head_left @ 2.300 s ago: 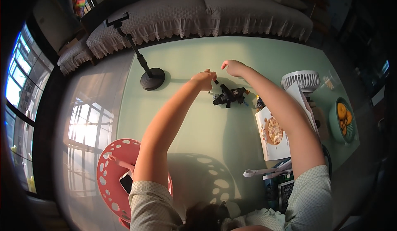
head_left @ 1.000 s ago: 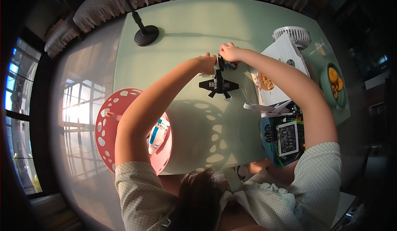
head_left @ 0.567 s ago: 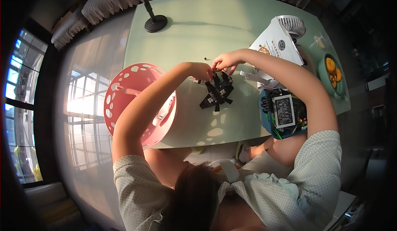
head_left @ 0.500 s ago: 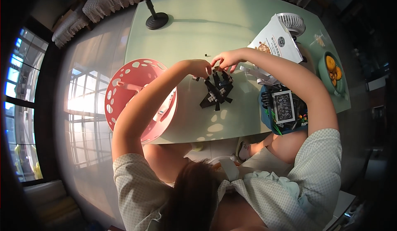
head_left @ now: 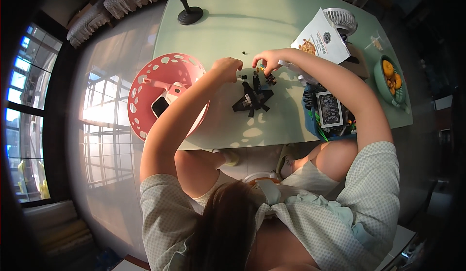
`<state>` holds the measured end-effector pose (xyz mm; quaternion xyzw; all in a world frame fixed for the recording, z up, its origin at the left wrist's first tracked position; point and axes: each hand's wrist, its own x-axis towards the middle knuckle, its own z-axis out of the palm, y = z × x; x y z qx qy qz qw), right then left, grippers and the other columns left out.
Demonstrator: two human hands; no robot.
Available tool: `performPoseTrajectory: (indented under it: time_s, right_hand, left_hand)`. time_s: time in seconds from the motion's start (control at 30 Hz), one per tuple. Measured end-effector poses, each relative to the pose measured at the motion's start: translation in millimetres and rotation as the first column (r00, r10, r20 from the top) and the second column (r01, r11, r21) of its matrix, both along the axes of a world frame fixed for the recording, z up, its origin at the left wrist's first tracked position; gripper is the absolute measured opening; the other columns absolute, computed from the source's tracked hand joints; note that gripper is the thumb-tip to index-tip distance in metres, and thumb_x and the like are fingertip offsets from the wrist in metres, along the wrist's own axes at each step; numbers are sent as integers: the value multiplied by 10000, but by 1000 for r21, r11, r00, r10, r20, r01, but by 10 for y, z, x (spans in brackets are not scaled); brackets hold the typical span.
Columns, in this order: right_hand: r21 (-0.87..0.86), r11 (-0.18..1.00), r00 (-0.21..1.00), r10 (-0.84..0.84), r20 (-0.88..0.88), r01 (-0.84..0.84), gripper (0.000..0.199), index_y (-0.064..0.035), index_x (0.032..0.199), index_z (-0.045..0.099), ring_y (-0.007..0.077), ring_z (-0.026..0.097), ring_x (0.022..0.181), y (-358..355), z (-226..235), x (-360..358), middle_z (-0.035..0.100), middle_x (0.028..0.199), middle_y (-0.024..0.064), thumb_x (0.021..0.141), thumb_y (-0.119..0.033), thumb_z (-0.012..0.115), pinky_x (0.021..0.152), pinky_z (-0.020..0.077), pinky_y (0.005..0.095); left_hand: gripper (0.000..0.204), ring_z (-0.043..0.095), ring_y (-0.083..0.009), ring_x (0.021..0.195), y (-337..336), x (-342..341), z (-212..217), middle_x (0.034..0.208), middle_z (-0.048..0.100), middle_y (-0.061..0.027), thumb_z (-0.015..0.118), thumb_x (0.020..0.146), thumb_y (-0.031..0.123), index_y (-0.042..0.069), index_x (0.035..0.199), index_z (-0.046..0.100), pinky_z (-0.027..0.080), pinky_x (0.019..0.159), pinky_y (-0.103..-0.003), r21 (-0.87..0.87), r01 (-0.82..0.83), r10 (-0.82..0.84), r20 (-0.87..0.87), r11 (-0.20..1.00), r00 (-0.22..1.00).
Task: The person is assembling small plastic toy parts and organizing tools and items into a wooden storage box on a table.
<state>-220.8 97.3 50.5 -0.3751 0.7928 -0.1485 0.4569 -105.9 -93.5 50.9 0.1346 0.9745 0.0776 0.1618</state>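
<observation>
A black brick-built model (head_left: 252,98), shaped like a small aircraft, lies on the pale green table (head_left: 272,23). My left hand (head_left: 228,68) hovers just left of its top end, fingers curled around a small pale piece. My right hand (head_left: 266,61) is above the model's upper right, fingertips pinched on a small coloured piece (head_left: 262,68). Another small dark part (head_left: 270,80) sits just right of the model.
A red perforated basket (head_left: 165,91) with a phone inside stands at the table's left edge. A printed booklet (head_left: 320,38), a white fan (head_left: 340,19), a green bowl of oranges (head_left: 391,79), a blue box of parts (head_left: 327,111) and a black lamp base (head_left: 190,15) lie around.
The view has shifted back, so the table sits higher in frame. Both hands stay at the model's top end; the model lies flat on the table rather than being propped.
</observation>
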Motion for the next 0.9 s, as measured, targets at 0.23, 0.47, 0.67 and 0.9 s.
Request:
performPoseTrajectory:
  time_s: [0.23, 0.47, 0.67, 0.9]
  right_hand:
    - [-110, 974, 933, 155, -326, -200, 416, -162, 1077, 661, 194, 642, 777, 4, -84, -3, 670, 883, 72, 701, -301, 769, 650, 497, 328]
    - [-177, 935, 921, 245, -304, -307, 271, -111, 903, 689, 198, 652, 691, -143, -121, -67, 683, 787, 69, 672, -232, 762, 616, 505, 338]
    - [-190, 950, 952, 202, -231, -248, 226, -50, 841, 663, 204, 648, 704, 2, -132, -166, 689, 769, 79, 671, -184, 727, 632, 501, 325]
    - [-175, 963, 955, 157, -252, -205, 216, -71, 879, 687, 201, 656, 734, 14, -56, -48, 699, 793, 72, 680, -153, 685, 657, 508, 333]
  left_hand:
    - [481, 640, -258, 1038, 107, 35, 255, 1082, 672, -66, 813, 613, 186, 112, 1057, 644, 540, 797, -376, -241, -103, 139, 138, 965, 981]
    - [338, 650, -276, 1011, -25, 22, 2, 1042, 676, -91, 709, 693, 103, 119, 1025, 645, 544, 777, -393, -197, -91, 101, 40, 976, 994]
    - [355, 646, -261, 932, 8, -28, 23, 912, 674, -73, 704, 653, 95, 139, 999, 641, 530, 756, -399, 28, -95, 93, 69, 995, 993]
    - [327, 652, -242, 851, 43, -36, -80, 847, 681, -57, 720, 650, 129, 136, 971, 661, 524, 740, -381, 75, -15, 13, 26, 997, 1000]
